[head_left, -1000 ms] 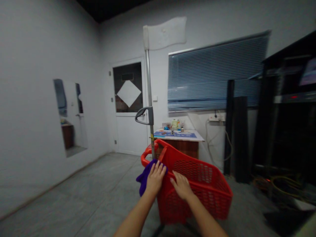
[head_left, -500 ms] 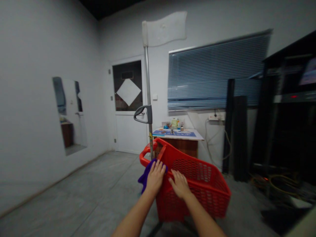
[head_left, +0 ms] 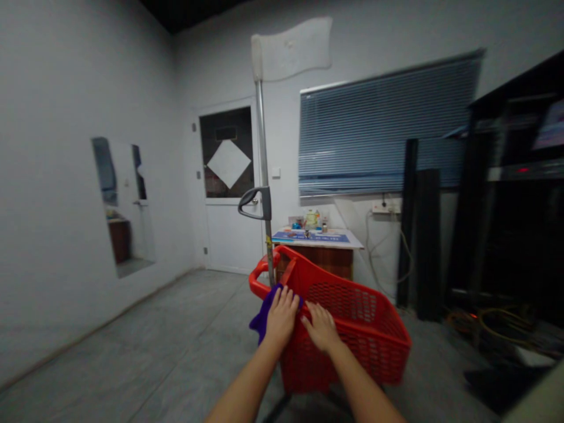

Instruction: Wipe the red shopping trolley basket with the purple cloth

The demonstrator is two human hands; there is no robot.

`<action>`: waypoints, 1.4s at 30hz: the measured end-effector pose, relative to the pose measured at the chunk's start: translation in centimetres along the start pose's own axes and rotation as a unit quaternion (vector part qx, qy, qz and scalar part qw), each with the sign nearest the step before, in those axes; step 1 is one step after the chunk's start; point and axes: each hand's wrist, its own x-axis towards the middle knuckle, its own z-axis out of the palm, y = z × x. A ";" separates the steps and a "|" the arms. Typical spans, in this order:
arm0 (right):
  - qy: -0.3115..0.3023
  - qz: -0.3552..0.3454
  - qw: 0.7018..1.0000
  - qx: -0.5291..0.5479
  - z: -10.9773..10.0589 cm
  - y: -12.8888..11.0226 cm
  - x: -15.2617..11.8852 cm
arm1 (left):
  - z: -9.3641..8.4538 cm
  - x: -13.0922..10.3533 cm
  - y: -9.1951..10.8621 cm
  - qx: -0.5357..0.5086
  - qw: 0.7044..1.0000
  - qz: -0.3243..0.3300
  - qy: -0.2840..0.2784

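A red plastic shopping cart [head_left: 361, 341] with a perforated basket stands in front of me. My left hand [head_left: 283, 311] holds a purple cloth [head_left: 263, 315] against the cart's near rim, close to the handle corner; part of the cloth hangs outside the basket. Just to the right, my right hand [head_left: 321, 326] grips the same rim, its fingers over the edge and its thumb toward the left hand. The cart's red handle [head_left: 259, 286] curves out at the left. Beside it rises a metal pole [head_left: 263, 135] with a grey loop grip [head_left: 254, 204] and a pale flag-shaped panel [head_left: 293, 50] on top.
Behind the cart is a small wooden table [head_left: 330, 258] with a printed board and small items on it. A white door [head_left: 231, 235] and a wall mirror [head_left: 123, 205] are to the left. Dark upright panels [head_left: 427, 247] and loose cables [head_left: 502, 323] lie to the right.
My left hand and the purple cloth have shifted slightly right along the rim, nearer my right hand. The right hand and the cart have hardly moved.
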 end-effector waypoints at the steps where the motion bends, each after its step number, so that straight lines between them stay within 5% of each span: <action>1: 0.000 0.000 1.000 0.000 -0.1 0.0 0.0 | -0.1 0.1 0.1 -0.003 1.000 0.006 -0.005; 9: -0.005 0.000 1.000 0.009 0.1 0.5 0.1 | -1.5 0.0 -2.7 0.007 0.999 0.031 0.005; 16: -0.010 0.004 1.000 0.021 0.1 0.3 0.1 | -0.7 -0.1 -0.9 -0.006 1.000 0.016 0.005; 23: -0.008 0.017 1.000 0.016 0.1 0.4 -0.4 | -2.2 0.0 -2.7 0.007 0.999 0.040 -0.013; 29: 0.009 0.017 1.000 0.006 0.4 -0.3 -0.8 | -1.2 -0.6 -1.0 0.010 1.000 0.004 0.010; 33: 0.012 0.020 1.000 0.004 0.2 -0.3 -1.1 | -1.3 -0.4 -0.8 0.003 0.999 0.040 0.010; 38: 0.023 -0.032 0.999 -0.004 0.2 1.3 -1.9 | -2.1 -0.3 -2.4 0.010 0.999 0.050 0.007; 42: 0.026 -0.066 0.997 -0.011 0.3 2.0 -2.6 | -1.8 -0.5 -1.4 0.002 1.000 0.006 0.015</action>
